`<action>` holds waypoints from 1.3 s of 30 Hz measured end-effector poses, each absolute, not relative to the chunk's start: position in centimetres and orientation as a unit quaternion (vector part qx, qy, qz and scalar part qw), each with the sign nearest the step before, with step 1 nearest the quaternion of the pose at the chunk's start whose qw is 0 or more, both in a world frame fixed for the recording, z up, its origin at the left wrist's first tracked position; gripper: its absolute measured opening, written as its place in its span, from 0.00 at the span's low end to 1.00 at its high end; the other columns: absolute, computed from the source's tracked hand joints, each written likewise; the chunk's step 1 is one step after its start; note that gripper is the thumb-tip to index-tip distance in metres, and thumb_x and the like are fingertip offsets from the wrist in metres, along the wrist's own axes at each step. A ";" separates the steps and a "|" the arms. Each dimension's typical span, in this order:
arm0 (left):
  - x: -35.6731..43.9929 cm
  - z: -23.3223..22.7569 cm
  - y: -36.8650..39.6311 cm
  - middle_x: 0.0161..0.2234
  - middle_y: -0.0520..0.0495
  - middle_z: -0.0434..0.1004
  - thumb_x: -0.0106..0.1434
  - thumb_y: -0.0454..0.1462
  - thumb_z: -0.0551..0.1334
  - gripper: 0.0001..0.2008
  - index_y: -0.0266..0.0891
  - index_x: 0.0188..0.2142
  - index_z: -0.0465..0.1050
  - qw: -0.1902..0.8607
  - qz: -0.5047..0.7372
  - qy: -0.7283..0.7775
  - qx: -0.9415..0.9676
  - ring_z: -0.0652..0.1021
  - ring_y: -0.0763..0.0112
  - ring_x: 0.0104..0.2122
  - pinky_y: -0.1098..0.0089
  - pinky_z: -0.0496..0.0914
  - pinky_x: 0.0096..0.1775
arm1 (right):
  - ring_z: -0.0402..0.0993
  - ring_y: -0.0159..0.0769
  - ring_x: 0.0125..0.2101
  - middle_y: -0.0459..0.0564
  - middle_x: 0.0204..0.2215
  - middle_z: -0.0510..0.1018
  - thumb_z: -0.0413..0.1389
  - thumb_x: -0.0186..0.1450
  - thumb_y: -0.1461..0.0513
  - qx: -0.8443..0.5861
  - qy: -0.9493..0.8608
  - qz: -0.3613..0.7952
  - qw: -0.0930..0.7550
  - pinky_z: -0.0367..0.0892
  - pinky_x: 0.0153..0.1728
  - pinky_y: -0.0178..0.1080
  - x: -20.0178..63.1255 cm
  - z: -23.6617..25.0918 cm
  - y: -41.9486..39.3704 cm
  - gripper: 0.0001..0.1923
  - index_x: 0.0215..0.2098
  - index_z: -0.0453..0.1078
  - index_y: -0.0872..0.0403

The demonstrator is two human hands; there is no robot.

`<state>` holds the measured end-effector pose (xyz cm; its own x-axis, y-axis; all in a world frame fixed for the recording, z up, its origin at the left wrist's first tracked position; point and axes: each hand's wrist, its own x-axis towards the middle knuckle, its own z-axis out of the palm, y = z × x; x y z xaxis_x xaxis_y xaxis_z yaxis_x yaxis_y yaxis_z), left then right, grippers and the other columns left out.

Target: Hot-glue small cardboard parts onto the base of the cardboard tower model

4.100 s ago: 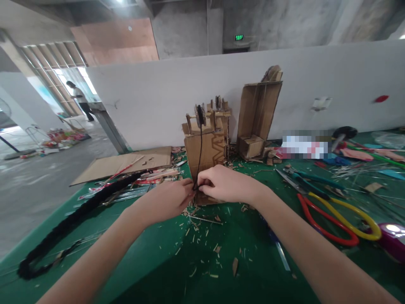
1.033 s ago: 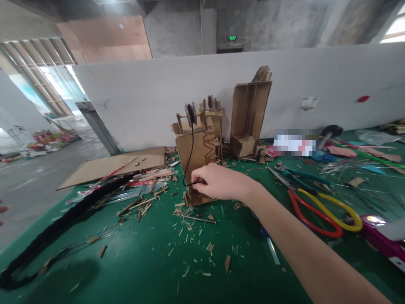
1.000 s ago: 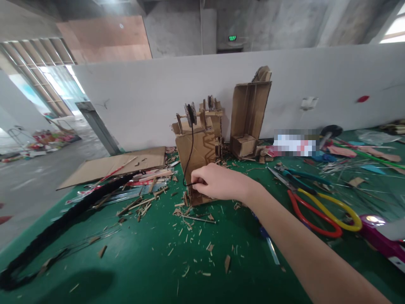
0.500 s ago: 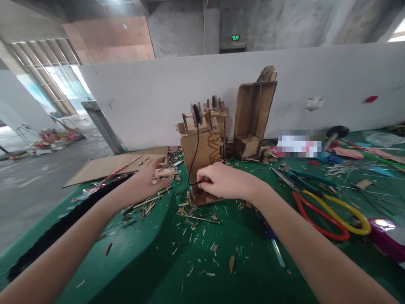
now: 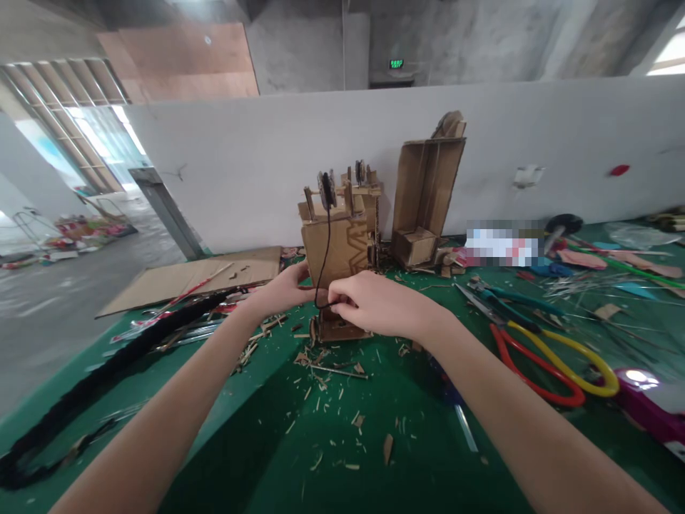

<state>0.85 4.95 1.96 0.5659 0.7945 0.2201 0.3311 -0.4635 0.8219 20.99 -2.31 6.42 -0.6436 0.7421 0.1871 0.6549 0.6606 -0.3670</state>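
A small cardboard tower with wooden pegs and a dark pulley wheel on top stands on the green table. A thin black cord hangs from the wheel down the tower's front. My right hand pinches the cord's lower end at the tower's base. My left hand rests against the tower's left side, fingers curled round its edge.
Large red-and-yellow-handled shears and teal pliers lie to the right. A taller open cardboard box leans on the white wall. A flat cardboard sheet and a long black braid lie left. Wood and cardboard scraps litter the cloth.
My left hand, out of view a second ago, came in over the sticks on the left and now rests on the tower's left side. My right hand kept hold of the cord.
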 end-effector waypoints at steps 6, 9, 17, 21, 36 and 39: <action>0.1 1.4 3.6 0.55 0.40 0.62 0.55 0.44 0.62 0.31 0.39 0.56 0.56 0.334 0.308 0.383 0.804 0.66 0.57 0.53 0.61 0.67 0.49 | 0.62 0.28 0.22 0.49 0.27 0.74 0.46 0.63 0.61 -0.393 -0.895 0.136 0.162 0.50 0.23 0.35 21.0 6.5 -2.3 0.11 0.35 0.69 0.53; -1.2 0.9 2.3 0.52 0.39 0.64 0.59 0.45 0.57 0.28 0.37 0.56 0.53 0.246 0.282 0.438 0.818 0.71 0.60 0.47 0.62 0.69 0.42 | 0.63 0.29 0.24 0.49 0.29 0.75 0.46 0.63 0.62 -0.383 -0.896 0.141 0.173 0.51 0.24 0.35 21.0 6.6 -2.4 0.11 0.35 0.70 0.53; -2.0 1.3 -0.7 0.33 0.48 0.74 0.64 0.41 0.49 0.13 0.40 0.39 0.70 0.143 0.125 0.401 0.896 0.73 0.69 0.31 0.70 0.65 0.31 | 0.65 0.31 0.27 0.50 0.30 0.75 0.47 0.62 0.63 -0.376 -0.894 0.148 0.191 0.53 0.26 0.35 20.8 6.7 -2.4 0.10 0.36 0.70 0.54; -1.5 1.8 -1.1 0.33 0.49 0.75 0.63 0.44 0.51 0.14 0.41 0.40 0.70 0.183 0.115 0.410 0.886 0.74 0.70 0.30 0.70 0.65 0.30 | 0.66 0.31 0.26 0.50 0.30 0.75 0.49 0.62 0.62 -0.374 -0.892 0.158 0.199 0.54 0.27 0.35 20.4 6.4 -2.3 0.08 0.35 0.69 0.54; -1.1 1.5 -1.6 0.27 0.51 0.73 0.63 0.46 0.51 0.14 0.40 0.35 0.69 0.178 0.113 0.418 0.884 0.72 0.72 0.25 0.71 0.62 0.27 | 0.64 0.28 0.24 0.48 0.27 0.74 0.49 0.63 0.61 -0.382 -0.880 0.172 0.224 0.54 0.25 0.33 19.7 5.7 -2.2 0.06 0.33 0.67 0.54; -1.0 1.1 -1.4 0.25 0.51 0.71 0.64 0.46 0.49 0.15 0.39 0.33 0.67 0.190 0.128 0.431 0.873 0.71 0.72 0.24 0.71 0.62 0.26 | 0.63 0.27 0.23 0.47 0.26 0.73 0.49 0.63 0.62 -0.387 -0.879 0.176 0.216 0.53 0.25 0.33 19.5 5.8 -2.4 0.06 0.33 0.67 0.54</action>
